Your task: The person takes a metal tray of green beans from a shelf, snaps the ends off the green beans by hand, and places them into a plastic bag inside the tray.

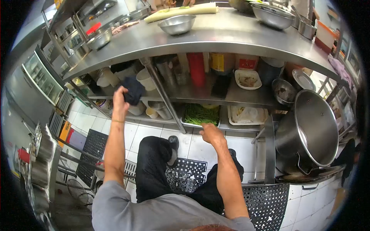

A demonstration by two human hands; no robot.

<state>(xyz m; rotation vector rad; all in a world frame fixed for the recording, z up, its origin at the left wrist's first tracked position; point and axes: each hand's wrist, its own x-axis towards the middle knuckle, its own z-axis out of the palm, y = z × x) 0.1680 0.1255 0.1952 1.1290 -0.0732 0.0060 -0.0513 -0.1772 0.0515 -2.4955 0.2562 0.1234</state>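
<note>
A dark cloth [133, 90] is bunched up in my left hand [120, 101], raised before the left part of the lower shelf. My right hand [212, 134] is lower, at the front rim of a white tray [189, 124] on the bottom shelf. Its fingers are curled; whether they grip the rim or anything else is hidden. Long, thin green vegetables [198, 114] fill that tray. Just right of it is another whitish tray [248, 115] with something pale and clear plastic inside.
A steel worktable [231, 36] carries a metal bowl [177, 25] and a long pale roll [181, 12]. Another person's hands show at its far edge. A big steel pot [308, 131] stands right, pan racks [40, 173] left. Perforated black mats [266, 204] lie on white tiles.
</note>
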